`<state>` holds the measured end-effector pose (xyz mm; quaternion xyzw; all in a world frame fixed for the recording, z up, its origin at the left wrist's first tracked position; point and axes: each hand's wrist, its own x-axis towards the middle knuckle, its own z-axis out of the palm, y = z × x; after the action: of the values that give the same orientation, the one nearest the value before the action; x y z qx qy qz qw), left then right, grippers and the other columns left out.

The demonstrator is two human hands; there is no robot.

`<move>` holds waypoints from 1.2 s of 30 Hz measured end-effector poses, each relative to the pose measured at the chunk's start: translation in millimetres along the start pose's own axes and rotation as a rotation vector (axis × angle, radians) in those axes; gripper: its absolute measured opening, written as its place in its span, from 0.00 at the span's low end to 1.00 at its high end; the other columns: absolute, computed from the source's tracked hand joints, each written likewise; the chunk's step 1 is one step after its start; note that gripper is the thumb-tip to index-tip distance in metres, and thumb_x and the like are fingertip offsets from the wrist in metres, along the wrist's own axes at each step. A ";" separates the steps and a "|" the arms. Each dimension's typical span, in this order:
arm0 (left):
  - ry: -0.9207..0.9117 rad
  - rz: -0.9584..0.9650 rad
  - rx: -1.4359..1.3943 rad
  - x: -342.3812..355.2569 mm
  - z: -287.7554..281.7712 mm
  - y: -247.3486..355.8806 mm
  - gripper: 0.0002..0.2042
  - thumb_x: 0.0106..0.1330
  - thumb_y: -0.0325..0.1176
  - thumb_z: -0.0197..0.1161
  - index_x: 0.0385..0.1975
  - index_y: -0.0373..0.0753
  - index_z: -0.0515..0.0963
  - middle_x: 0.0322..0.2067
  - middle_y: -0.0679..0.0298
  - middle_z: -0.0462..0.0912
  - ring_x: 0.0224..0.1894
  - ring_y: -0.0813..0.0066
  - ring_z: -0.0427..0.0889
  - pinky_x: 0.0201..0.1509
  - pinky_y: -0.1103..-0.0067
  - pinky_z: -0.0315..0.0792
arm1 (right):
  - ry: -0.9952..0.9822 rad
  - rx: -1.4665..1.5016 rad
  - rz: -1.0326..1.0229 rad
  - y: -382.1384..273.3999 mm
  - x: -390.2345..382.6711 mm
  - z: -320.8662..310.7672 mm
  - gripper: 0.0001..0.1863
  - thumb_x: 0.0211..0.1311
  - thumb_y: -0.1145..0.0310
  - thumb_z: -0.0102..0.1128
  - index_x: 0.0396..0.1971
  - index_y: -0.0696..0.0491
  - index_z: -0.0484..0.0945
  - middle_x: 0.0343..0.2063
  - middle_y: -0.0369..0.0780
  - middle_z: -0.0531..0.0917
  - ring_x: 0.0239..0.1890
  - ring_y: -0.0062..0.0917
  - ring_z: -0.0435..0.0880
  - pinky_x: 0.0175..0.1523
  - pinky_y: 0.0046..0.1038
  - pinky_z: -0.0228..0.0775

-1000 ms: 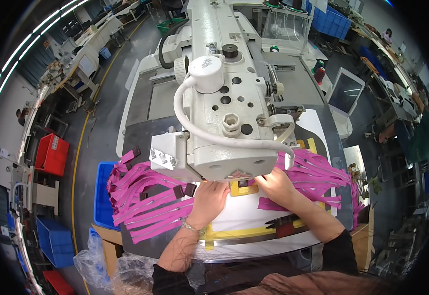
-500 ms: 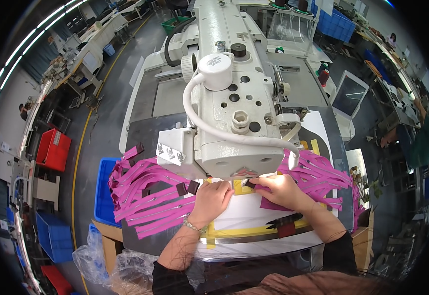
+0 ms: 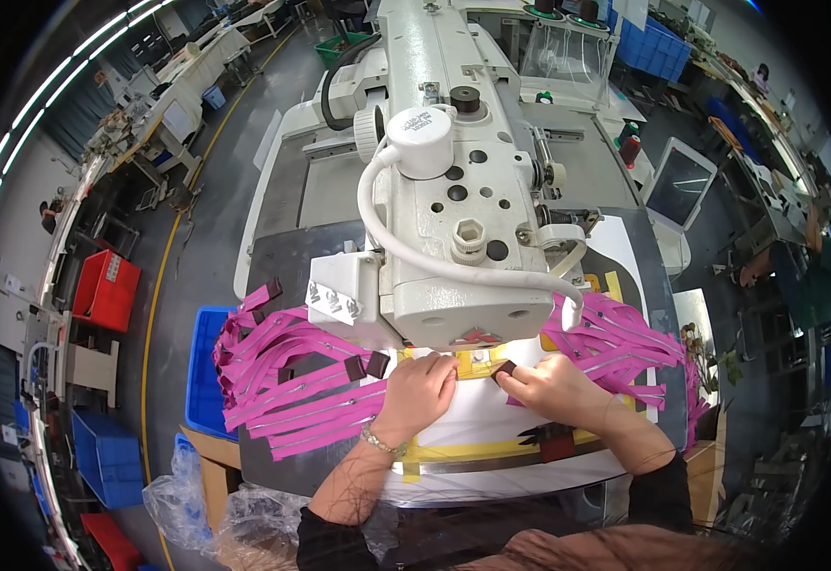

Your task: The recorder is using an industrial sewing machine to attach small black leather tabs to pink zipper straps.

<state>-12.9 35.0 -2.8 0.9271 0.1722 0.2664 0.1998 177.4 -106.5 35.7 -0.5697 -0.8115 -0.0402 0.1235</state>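
Note:
A white sewing machine head (image 3: 453,305) stands over a white sheet (image 3: 472,419) and a yellow-taped template (image 3: 477,362). My right hand (image 3: 558,390) pinches a small dark brown piece (image 3: 505,369) at the template's right side. My left hand (image 3: 420,400) is curled at the template's left edge under the machine head, fingertips together; what they hold, if anything, is hidden. Pink zippers with silver teeth (image 3: 282,352) lie in a pile on the left with dark brown tabs (image 3: 353,367) among them, and more pink zippers (image 3: 615,343) lie on the right, close to my right hand.
Blue bins (image 3: 204,366), a red bin (image 3: 103,290) and crumpled plastic (image 3: 179,495) are at the left. A screen (image 3: 680,187) stands at the back right, near thread cones (image 3: 630,147). Dark scissors (image 3: 539,436) lie by my right wrist. Other people (image 3: 51,215) are at far benches.
My right hand has drawn slightly toward me and right, bringing a dark brown piece out from under the machine head. My left hand has shifted slightly right and down.

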 end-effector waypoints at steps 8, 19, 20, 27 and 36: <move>-0.072 0.096 -0.048 2.9 13.5 11.8 0.13 0.54 0.27 0.61 0.40 0.42 0.78 0.28 0.63 0.72 0.30 0.65 0.75 0.34 0.71 0.69 | -0.236 -0.205 0.137 -2.2 -4.5 -25.8 0.15 0.46 0.73 0.58 0.38 0.56 0.79 0.20 0.33 0.74 0.18 0.23 0.77 0.23 0.26 0.67; -0.095 0.050 0.085 5.5 24.1 15.3 0.20 0.57 0.32 0.58 0.51 0.40 0.76 0.33 0.61 0.72 0.34 0.64 0.73 0.41 0.68 0.66 | 0.155 -0.363 0.081 -10.0 -4.0 -47.8 0.19 0.45 0.71 0.61 0.42 0.53 0.81 0.17 0.29 0.66 0.15 0.16 0.66 0.22 0.22 0.56; -0.115 0.034 0.088 4.3 22.3 12.9 0.20 0.57 0.34 0.59 0.50 0.38 0.75 0.35 0.60 0.73 0.38 0.62 0.74 0.42 0.68 0.66 | 0.192 -0.375 0.054 -13.5 -4.2 -52.8 0.20 0.45 0.71 0.60 0.43 0.53 0.81 0.17 0.29 0.65 0.16 0.15 0.65 0.22 0.22 0.55; -0.269 0.071 -0.354 5.2 -1.0 13.8 0.23 0.59 0.48 0.63 0.49 0.40 0.77 0.43 0.61 0.74 0.45 0.63 0.72 0.52 0.68 0.62 | 0.230 -0.039 -0.013 -33.9 -4.6 -66.7 0.21 0.44 0.71 0.60 0.44 0.52 0.80 0.20 0.29 0.65 0.17 0.14 0.64 0.22 0.20 0.52; -0.116 -0.296 -1.805 -9.3 10.4 24.8 0.16 0.63 0.22 0.60 0.51 0.34 0.73 0.48 0.65 0.79 0.50 0.82 0.75 0.57 0.81 0.66 | 0.496 -0.266 -0.305 -20.1 -4.0 -35.9 0.19 0.52 0.69 0.61 0.46 0.37 0.76 0.26 0.30 0.73 0.20 0.15 0.66 0.26 0.18 0.53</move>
<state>-9.2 6.8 -3.3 0.3996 0.0054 0.2245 0.8888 165.5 -124.5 71.0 -0.4256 -0.8203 -0.3015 0.2347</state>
